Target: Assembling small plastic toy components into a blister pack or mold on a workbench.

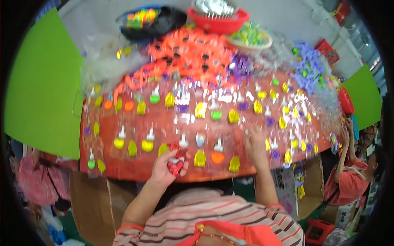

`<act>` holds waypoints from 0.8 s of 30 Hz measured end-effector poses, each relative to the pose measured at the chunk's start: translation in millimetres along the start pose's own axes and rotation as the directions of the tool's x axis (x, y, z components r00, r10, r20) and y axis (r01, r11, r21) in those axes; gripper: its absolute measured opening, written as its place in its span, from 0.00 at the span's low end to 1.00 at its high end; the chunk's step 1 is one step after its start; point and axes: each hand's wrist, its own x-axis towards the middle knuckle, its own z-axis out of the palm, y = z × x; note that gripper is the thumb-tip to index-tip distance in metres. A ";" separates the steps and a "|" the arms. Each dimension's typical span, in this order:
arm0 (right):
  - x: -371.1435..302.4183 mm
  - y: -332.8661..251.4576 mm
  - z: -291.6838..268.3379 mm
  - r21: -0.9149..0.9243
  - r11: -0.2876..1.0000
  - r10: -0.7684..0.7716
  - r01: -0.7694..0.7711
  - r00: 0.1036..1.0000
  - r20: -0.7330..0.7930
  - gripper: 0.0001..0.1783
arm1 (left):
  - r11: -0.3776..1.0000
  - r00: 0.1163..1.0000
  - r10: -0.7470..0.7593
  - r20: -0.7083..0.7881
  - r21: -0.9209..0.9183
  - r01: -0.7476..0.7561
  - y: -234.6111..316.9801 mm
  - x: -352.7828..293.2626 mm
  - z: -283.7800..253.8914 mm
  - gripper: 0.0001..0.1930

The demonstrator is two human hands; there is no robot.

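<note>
My left hand (161, 169) is closed round several small shiny red pieces (175, 165), which stick out between thumb and fingers just above the table's near edge. Their exact kind I cannot make out. My right hand (256, 143) reaches forward over the table to the right, its fingers smeared by motion; whether it pinches anything does not show. Spread about both hands lie rows of small plastic pieces: a yellow piece (200, 158), an orange round piece (217, 157), a white T-shaped piece (183, 141) and a pointed white-and-blue piece (200, 139).
On the red-brown table (164, 175), a heap of orange pieces (193, 53) lies at the back, under a red basin (217, 23). Purple pieces (308, 65) are piled back right. Green panels (41, 90) flank the table. A co-worker (351, 176) reaches in at right.
</note>
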 end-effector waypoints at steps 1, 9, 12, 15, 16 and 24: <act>-0.1 -0.8 2.3 0.052 0.999 -0.006 0.007 1.000 -0.019 0.13 | 1.000 0.998 0.025 0.058 -0.007 -0.024 9.8 7.0 7.3 0.14; 5.2 -35.2 -25.2 0.068 0.998 -0.010 0.011 1.000 -0.019 0.12 | 0.983 0.977 0.113 0.181 0.124 -0.137 107.1 95.6 51.7 0.10; -0.7 -38.5 -28.7 0.077 0.992 0.099 -0.099 0.995 -0.007 0.10 | 0.990 0.952 0.070 0.299 0.096 -0.103 133.4 141.8 71.8 0.11; -8.3 -38.1 -37.0 0.077 0.982 0.173 -0.172 0.985 -0.011 0.09 | 0.987 0.953 0.065 0.296 0.121 -0.105 144.8 194.7 89.9 0.12; -11.3 -40.4 -39.6 0.067 0.977 0.202 -0.200 0.979 -0.015 0.09 | 0.983 0.957 0.050 0.286 0.155 -0.097 147.6 212.5 95.1 0.12; -23.8 -38.3 -41.0 -0.002 0.978 0.207 -0.207 0.978 0.016 0.12 | 0.938 0.919 -0.094 0.382 0.344 -0.047 124.9 285.1 209.2 0.13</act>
